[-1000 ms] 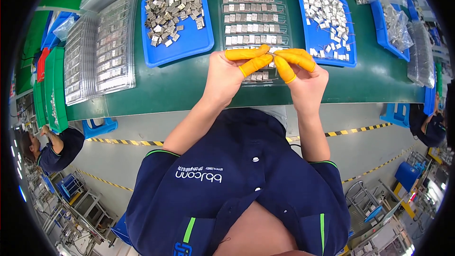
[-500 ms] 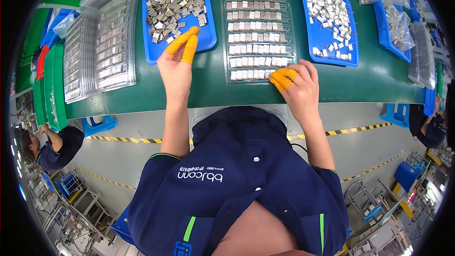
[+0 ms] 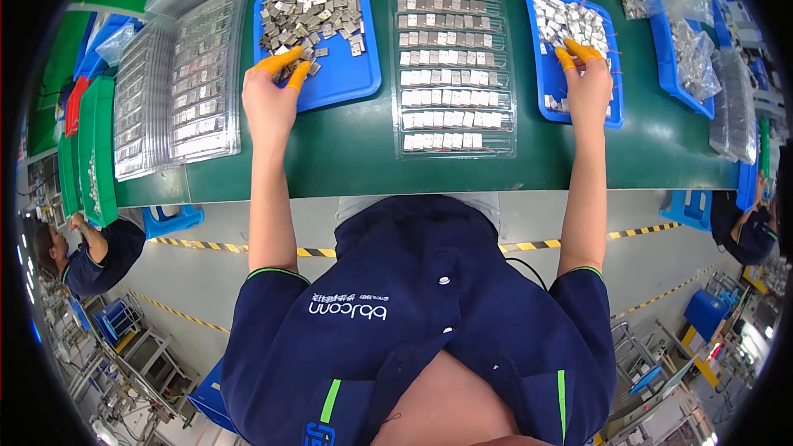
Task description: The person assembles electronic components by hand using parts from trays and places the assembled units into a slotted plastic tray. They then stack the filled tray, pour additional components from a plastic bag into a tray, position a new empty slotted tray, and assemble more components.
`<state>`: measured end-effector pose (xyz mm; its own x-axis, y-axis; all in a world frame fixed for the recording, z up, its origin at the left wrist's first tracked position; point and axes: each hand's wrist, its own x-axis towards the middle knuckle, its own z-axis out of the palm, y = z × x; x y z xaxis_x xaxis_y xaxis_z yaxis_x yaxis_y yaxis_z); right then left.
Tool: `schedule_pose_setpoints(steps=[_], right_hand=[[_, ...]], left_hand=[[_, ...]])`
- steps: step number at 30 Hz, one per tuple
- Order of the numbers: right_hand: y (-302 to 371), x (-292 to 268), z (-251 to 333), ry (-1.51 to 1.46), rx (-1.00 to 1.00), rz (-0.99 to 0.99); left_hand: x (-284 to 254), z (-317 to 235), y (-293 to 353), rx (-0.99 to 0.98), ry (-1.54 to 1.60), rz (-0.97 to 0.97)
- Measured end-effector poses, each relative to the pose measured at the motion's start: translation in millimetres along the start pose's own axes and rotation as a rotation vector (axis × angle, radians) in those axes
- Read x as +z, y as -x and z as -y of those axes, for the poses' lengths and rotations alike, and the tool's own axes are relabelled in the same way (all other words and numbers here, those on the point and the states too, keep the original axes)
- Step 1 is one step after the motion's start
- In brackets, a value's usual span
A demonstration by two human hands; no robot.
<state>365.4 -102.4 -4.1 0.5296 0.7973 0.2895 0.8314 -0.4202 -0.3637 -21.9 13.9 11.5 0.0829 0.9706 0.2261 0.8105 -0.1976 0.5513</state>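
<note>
Touching metal pieces [image 3: 318,7] — left hand [image 3: 269,99]; white pieces [image 3: 570,18] — right hand [image 3: 590,87].

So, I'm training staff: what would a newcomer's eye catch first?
Yellow finger covers stand out: the left hand is at metal pieces in the left blue tray, the right hand at white pieces in the right blue tray. Between them, a clear tray holds parts in rows.
</note>
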Motion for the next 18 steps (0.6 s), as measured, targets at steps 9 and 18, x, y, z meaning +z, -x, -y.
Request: schedule_pose_setpoints(steps=[9, 18], right_hand=[[-13.0, 2.4, -1.4, -0.018, -0.043, 0.132], [4.1, -1.3, -7.4, -0.167, 0.075, 0.025]], left_hand=[[19.1, -9.0, -18.4, 0.231, -0.077, 0.018], [5.7, -5.6, -21.4, 0.365, -0.331, 0.058]])
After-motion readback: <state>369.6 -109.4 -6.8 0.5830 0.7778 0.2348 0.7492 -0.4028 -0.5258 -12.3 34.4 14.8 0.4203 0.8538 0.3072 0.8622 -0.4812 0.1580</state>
